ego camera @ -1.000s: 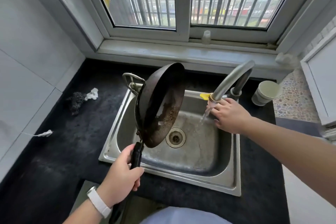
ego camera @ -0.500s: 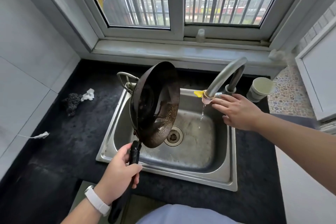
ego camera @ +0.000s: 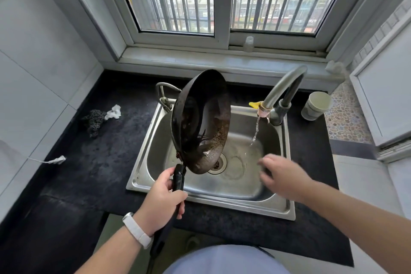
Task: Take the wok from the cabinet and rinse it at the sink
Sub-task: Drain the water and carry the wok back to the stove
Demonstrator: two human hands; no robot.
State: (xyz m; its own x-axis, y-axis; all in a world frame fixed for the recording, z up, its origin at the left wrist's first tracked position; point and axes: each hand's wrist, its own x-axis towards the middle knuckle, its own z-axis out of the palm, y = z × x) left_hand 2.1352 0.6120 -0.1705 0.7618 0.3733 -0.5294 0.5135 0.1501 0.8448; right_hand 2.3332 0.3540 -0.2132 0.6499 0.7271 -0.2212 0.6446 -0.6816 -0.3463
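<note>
A single wide-angle head camera looks steeply down and forward, close over the sink point(ego camera: 222, 205), toward the window point(ego camera: 222, 4).

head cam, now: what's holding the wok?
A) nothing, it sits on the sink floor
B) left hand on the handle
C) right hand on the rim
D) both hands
B: the left hand grips the black handle and holds the wok tilted up over the sink, while the right hand is apart from it, open and empty.

Tilted wok point(ego camera: 201, 122) over sink point(ego camera: 222, 203) — tap running
</note>
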